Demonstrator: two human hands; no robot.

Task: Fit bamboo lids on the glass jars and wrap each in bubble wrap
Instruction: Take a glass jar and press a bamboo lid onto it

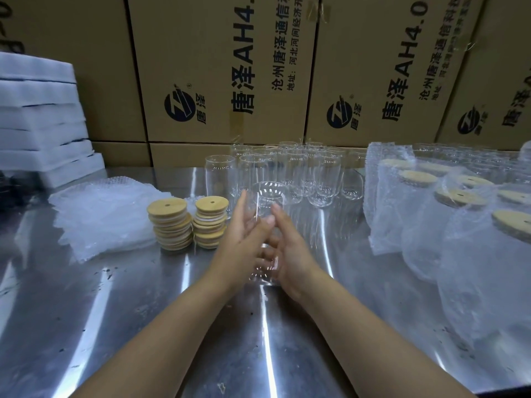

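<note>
Shiny steel table (115, 311), clear cylindrical glass jar (269, 195)

"唐泽 AH4" on cardboard boxes (218, 67)
</note>
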